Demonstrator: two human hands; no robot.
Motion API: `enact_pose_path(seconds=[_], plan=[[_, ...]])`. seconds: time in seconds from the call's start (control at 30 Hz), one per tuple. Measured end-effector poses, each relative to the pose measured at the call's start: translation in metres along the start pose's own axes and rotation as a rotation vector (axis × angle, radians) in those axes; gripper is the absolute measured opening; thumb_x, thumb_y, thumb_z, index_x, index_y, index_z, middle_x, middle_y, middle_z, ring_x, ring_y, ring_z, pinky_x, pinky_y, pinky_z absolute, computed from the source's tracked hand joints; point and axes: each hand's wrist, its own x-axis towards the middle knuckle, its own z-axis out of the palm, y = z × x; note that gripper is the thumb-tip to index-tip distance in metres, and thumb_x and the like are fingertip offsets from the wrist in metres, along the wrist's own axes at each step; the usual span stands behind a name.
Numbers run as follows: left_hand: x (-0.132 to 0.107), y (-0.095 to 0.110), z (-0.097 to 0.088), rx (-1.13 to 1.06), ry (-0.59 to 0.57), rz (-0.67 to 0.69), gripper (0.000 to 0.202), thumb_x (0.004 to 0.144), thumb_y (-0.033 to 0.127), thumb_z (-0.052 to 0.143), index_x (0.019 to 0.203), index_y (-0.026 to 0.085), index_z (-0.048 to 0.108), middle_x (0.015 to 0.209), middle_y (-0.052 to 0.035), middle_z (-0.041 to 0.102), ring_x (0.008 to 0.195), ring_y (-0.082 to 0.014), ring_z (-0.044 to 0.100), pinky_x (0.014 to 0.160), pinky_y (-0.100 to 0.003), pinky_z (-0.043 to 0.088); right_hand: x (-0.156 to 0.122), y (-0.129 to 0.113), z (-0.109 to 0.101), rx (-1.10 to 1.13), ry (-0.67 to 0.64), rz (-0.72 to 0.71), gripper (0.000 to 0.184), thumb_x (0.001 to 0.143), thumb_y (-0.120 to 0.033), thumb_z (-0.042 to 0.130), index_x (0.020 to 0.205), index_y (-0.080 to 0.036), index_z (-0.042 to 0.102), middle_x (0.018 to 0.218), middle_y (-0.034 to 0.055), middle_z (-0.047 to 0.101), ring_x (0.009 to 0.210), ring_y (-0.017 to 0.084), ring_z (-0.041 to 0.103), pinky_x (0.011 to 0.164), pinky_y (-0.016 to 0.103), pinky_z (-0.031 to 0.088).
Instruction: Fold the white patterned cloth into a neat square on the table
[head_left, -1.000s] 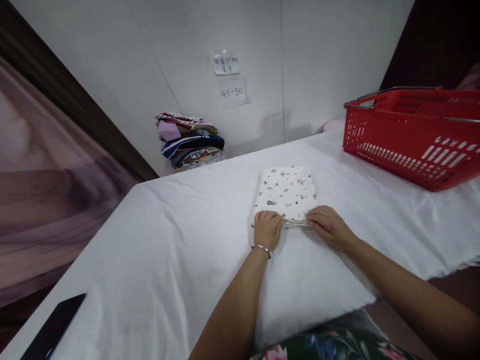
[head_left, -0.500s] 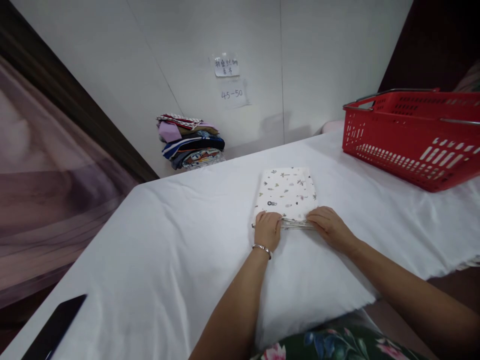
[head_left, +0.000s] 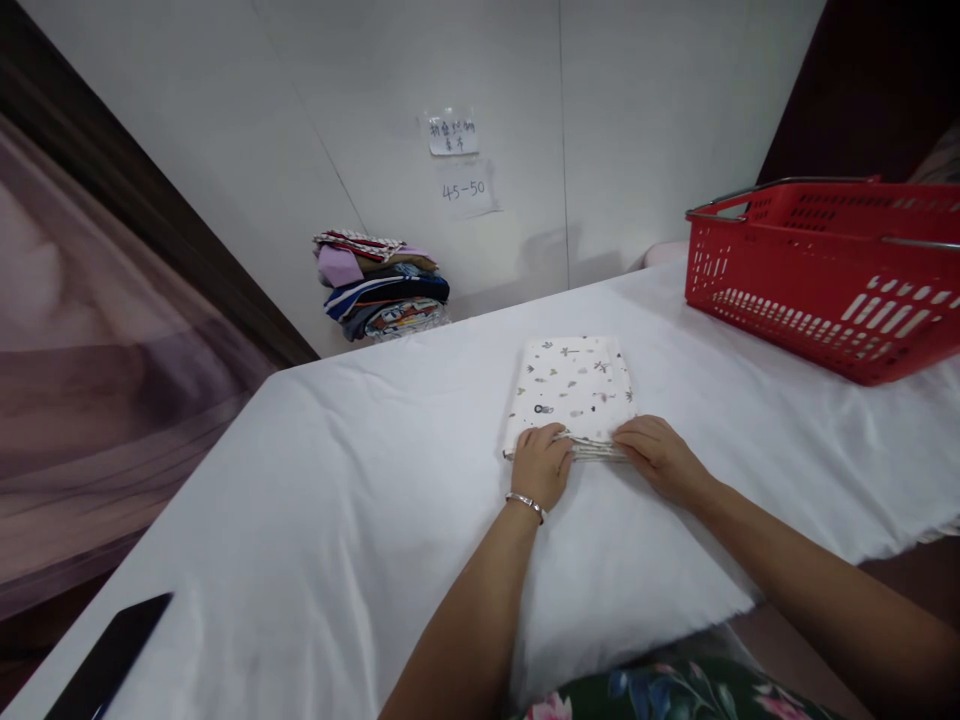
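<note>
A white cloth (head_left: 574, 385) with small printed plants and animals lies folded into a neat, layered rectangle on the white-covered table (head_left: 300, 520). My left hand (head_left: 541, 462), with a silver bracelet at its wrist, grips the near edge toward the left corner, fingers on top. At the near right corner my right hand (head_left: 656, 450) pinches the same edge between thumb and fingers. Between the two hands the stacked fold layers show. Both thumbs are partly hidden.
A red plastic basket (head_left: 810, 290) with metal handles stands at the right. Beyond the table's far edge is a pile of folded fabrics (head_left: 382, 285). A dark flat object (head_left: 109, 655) lies at the near left. Handwritten paper signs (head_left: 463, 190) hang on the wall.
My left hand has shifted slightly to the right along the cloth's near edge. My right hand and the cloth stay almost in place.
</note>
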Motion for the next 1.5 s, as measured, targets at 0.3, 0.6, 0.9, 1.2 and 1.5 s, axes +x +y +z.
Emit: enact_pose_path(seconds=[0.3, 0.6, 0.9, 1.2, 1.5], plan=[[0.0024, 0.0031, -0.0016, 0.027, -0.013, -0.035, 0.018, 0.082, 0.015, 0.047, 0.086, 0.024, 0.061, 0.105, -0.0028, 0.059, 0.096, -0.0171, 0.051, 0.089, -0.037, 0.037, 0.0000, -0.0011, -0.0006, 0.008, 0.010, -0.005, 0.018, 0.086, -0.022, 0.045, 0.098, -0.024, 0.058, 0.091, 0.0062, 0.064, 0.086, 0.021, 0.058, 0.079, 0.041, 0.044], [0.0023, 0.0026, -0.0007, 0.009, 0.003, -0.012, 0.017, 0.082, 0.011, 0.044, 0.084, 0.022, 0.056, 0.092, -0.0011, 0.061, 0.090, -0.0149, 0.053, 0.095, -0.037, 0.031, 0.0004, -0.0020, -0.0031, 0.021, -0.036, -0.025, 0.019, 0.084, -0.025, 0.050, 0.102, -0.024, 0.055, 0.096, 0.0071, 0.063, 0.090, 0.022, 0.056, 0.082, 0.044, 0.042], [0.0045, 0.0030, 0.0009, 0.050, -0.004, -0.002, 0.016, 0.085, 0.013, 0.040, 0.083, 0.021, 0.053, 0.086, -0.0004, 0.062, 0.084, -0.0140, 0.054, 0.095, -0.036, 0.031, -0.0011, 0.0000, 0.0013, 0.017, -0.009, 0.001, 0.016, 0.085, -0.023, 0.048, 0.099, -0.024, 0.057, 0.095, 0.0056, 0.063, 0.089, 0.021, 0.057, 0.082, 0.041, 0.042], [0.0057, 0.0048, 0.0020, 0.120, -0.043, -0.001, 0.015, 0.085, 0.013, 0.041, 0.084, 0.021, 0.054, 0.087, -0.0005, 0.062, 0.086, -0.0136, 0.054, 0.095, -0.036, 0.032, 0.0017, -0.0049, -0.0036, -0.060, 0.003, -0.025, 0.015, 0.087, -0.019, 0.045, 0.098, -0.022, 0.056, 0.092, 0.0058, 0.064, 0.086, 0.018, 0.057, 0.085, 0.041, 0.039], [0.0032, 0.0032, 0.0051, 0.110, -0.005, 0.043, 0.012, 0.083, 0.013, 0.046, 0.085, 0.020, 0.055, 0.093, -0.0011, 0.062, 0.091, -0.0143, 0.054, 0.091, -0.034, 0.035, -0.0019, -0.0013, -0.0037, -0.081, -0.075, -0.061, 0.017, 0.088, -0.018, 0.044, 0.095, -0.023, 0.059, 0.094, 0.0042, 0.065, 0.088, 0.018, 0.057, 0.083, 0.040, 0.039]])
